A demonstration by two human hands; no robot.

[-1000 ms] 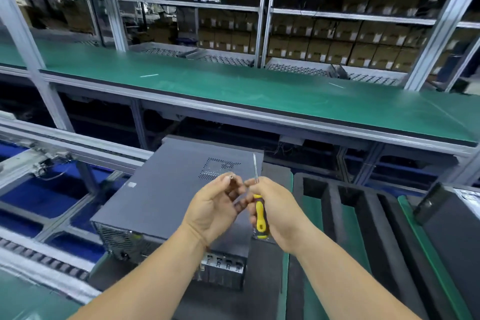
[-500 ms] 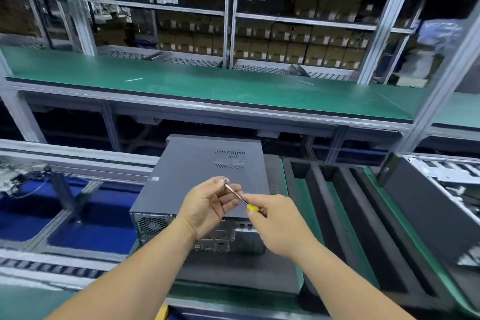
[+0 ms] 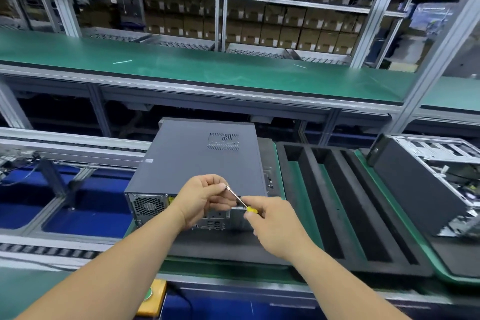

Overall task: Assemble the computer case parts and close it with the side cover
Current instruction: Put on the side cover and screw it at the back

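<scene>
Foam tray (image 3: 298, 163): slots bare.
Closed case (image 3: 197, 161): left of it.
Right hand (image 3: 275, 223): grips screwdriver (image 3: 241, 201).
Left hand (image 3: 202, 200): pinches its tip.

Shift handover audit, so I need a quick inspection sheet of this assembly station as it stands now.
Surface: green belt carrying black foam trays.
Job's things: closed grey computer case lying on foam; screwdriver.
Clutter: second, open chassis at right.
Grips: left hand pinches screwdriver tip, where something small and shiny shows; right hand holds yellow handle.
Cables: thin wires far left.
Surroundings: shelves of cardboard boxes.
</scene>
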